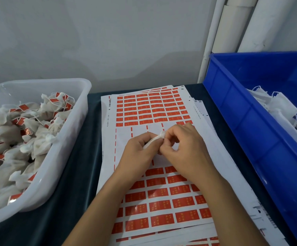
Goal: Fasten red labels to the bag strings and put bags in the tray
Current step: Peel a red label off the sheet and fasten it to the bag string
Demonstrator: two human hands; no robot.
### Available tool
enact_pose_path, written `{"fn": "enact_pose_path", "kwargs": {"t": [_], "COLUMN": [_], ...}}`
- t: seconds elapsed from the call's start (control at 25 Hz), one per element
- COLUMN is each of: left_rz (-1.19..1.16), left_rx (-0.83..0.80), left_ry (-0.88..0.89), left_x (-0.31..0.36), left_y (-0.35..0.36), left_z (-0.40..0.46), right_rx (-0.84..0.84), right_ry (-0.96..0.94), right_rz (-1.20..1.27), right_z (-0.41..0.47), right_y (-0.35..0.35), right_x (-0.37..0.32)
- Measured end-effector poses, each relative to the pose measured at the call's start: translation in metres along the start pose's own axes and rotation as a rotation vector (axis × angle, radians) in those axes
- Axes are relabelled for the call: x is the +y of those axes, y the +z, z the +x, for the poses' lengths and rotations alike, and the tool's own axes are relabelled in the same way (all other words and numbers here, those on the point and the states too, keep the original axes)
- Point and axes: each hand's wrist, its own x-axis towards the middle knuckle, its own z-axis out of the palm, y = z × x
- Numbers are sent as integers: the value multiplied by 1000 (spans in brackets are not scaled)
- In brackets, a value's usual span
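Both hands meet over the middle of a sheet of red labels (154,110), above a band where labels have been peeled off. My left hand (140,151) grips a small white bag (155,139), most of it hidden in the fist. My right hand (181,148) pinches the bag's bunched top end with thumb and fingertips. No label or string shows between the fingers. The clear tray (76,125) at the left holds several white bags with red labels on their strings.
A blue bin (247,121) at the right holds several unlabelled white bags (277,105). More label sheets are stacked under the top one on the dark cloth (83,174). White tubes (232,23) lean on the wall behind.
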Motion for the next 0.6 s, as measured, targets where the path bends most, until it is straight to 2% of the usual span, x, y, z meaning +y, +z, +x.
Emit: {"fn": "enact_pose_path", "kwargs": {"t": [0.12, 0.32, 0.44, 0.6], "left_rz": [-84, -180, -239, -218], "left_rx": [39, -18, -2, 10], "left_ry": [6, 56, 36, 10], "left_x": [-1, 1, 2, 2], "left_y": [-2, -4, -6, -3], "left_z": [1, -1, -3, -3], "right_rx": [-24, -105, -99, -59], "right_ry": [34, 79, 150, 297], "right_rz": [98, 325, 476, 551], "right_z": [0, 1, 2, 6], "right_y": [-1, -4, -6, -10], "right_x": [-6, -5, -5, -4]}}
